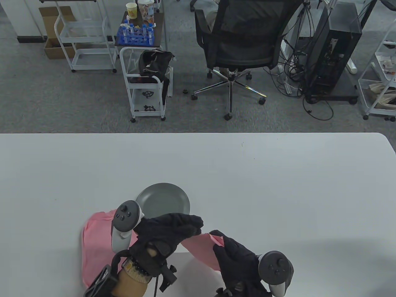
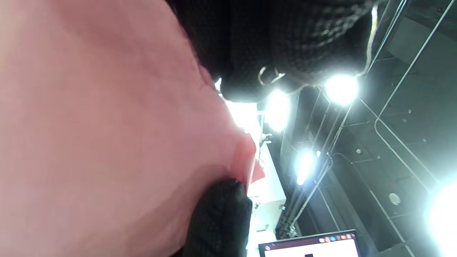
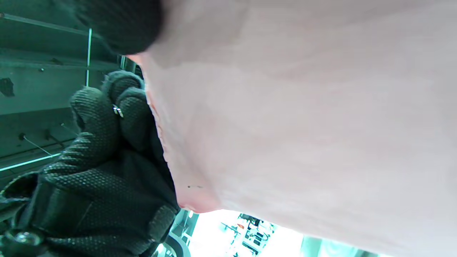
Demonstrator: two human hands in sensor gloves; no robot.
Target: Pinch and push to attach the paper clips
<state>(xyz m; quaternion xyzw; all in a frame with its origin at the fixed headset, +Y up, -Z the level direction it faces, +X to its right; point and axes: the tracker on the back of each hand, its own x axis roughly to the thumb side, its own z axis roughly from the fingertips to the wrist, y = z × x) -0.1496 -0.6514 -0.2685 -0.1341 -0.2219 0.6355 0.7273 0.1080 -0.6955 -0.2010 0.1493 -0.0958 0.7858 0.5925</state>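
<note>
Lifted just above the desk (image 1: 278, 173) at six o'clock of the plate (image 1: 163, 200), pink paper (image 1: 198, 247), light and floppy, best pinched near its edge, with left hand (image 1: 168, 229) and right hand (image 1: 235, 256) both gripping it.

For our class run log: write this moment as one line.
left hand: pinches paper clip | right hand: holds pink paper edge | grey plate: behind, on table

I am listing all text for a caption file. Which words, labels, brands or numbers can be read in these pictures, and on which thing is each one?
None can be read.
Cups on the far cart: printed pictures, any words too small.
Laptop screen in the left wrist view: icons only, blurred.
Pink paper, grey plate: no print visible.
</note>
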